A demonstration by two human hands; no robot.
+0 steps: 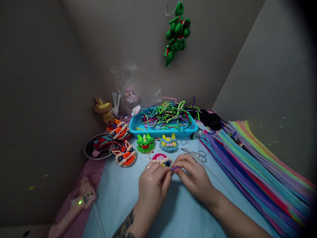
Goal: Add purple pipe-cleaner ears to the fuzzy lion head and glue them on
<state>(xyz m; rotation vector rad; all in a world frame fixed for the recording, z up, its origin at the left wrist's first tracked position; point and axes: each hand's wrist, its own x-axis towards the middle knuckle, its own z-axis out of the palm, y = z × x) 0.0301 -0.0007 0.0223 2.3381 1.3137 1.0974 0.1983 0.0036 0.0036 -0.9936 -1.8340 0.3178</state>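
A short purple pipe cleaner (175,168) is pinched between the fingertips of my left hand (152,181) and my right hand (194,175), which meet just above the blue table cover. Right behind my fingers lies a cream and pink pipe-cleaner animal head (159,158), its lower part hidden by my hands. Beyond it sit a green pipe-cleaner head (145,144) and a light blue one with yellow ears (168,144). Two orange and cream heads, one nearer (125,156) and one farther (120,131), are at the left. Scissors (201,155) lie past my right hand.
A blue tray (163,133) holds tangled pipe-cleaner scraps. Long coloured pipe cleaners (255,165) cover the right side. At left are a metal bowl (87,153), a lidded cup (107,116) and a pink glue gun (74,211). A green cluster (177,33) hangs on the wall.
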